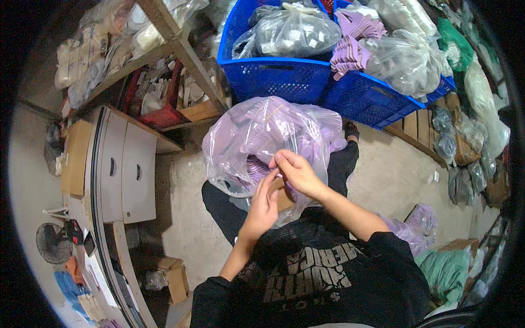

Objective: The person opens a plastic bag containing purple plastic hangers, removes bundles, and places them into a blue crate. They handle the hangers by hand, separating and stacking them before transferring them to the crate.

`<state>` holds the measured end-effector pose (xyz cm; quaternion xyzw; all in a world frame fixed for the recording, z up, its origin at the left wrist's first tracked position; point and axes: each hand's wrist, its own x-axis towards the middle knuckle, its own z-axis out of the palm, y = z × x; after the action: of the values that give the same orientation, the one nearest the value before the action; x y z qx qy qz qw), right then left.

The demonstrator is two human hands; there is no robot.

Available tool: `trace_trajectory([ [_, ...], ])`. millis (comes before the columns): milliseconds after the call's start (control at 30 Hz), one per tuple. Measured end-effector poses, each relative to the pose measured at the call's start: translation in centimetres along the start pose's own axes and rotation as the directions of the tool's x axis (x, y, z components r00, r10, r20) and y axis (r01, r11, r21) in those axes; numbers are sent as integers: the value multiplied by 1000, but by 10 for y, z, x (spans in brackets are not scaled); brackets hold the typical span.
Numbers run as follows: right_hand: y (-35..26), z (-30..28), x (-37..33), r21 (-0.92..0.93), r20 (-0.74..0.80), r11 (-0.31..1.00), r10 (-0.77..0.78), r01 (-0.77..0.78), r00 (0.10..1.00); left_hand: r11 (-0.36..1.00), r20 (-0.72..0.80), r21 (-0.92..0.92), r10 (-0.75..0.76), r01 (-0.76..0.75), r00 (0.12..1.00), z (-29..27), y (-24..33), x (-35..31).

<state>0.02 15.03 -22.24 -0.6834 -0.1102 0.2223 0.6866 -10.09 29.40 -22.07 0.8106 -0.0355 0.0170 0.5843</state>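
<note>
At the centre of the frame, a clear plastic bag (pixel 257 142) stuffed with pale purple pieces is resting on the seated person's lap, its mouth turned toward the chest. Both hands are working at that opening: the right hand (pixel 298 174) is coming in from the lower right and pinching something small between thumb and fingertips, most likely a gathered bit of the bag's rim, though the exact thing is too small to tell. The left hand (pixel 262 208) is sitting just below it, fingers curled narrowly against the plastic and beside a brownish cardboard-like piece (pixel 283 198) partly hidden between the two hands; whether it is actually gripping that piece cannot be told. Judging from this, the person is handling the bag's mouth, either opening it or gathering it closed, and the next move is likely calling for both hands to keep the thin film taut so the contents are not spilling onto the concrete floor (pixel 180 208). Toward the top of the frame, blue plastic crates (pixel 284 79) are holding more filled bags and stacks of purple pieces (pixel 350 52). At the left, a grey drawer cabinet (pixel 128 169) is standing under wooden shelving (pixel 180 49).
</note>
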Motion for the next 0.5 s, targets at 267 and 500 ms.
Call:
trace_trajectory([
  [267, 17, -54, 13, -849, 200, 505, 33, 156, 979, 834, 12, 439, -378, 335, 926, -53, -93, 13],
  [500, -30, -38, 30, -960, -17, 234, -589, 150, 808, 582, -204, 783, -93, 219, 975, -93, -38, 46],
])
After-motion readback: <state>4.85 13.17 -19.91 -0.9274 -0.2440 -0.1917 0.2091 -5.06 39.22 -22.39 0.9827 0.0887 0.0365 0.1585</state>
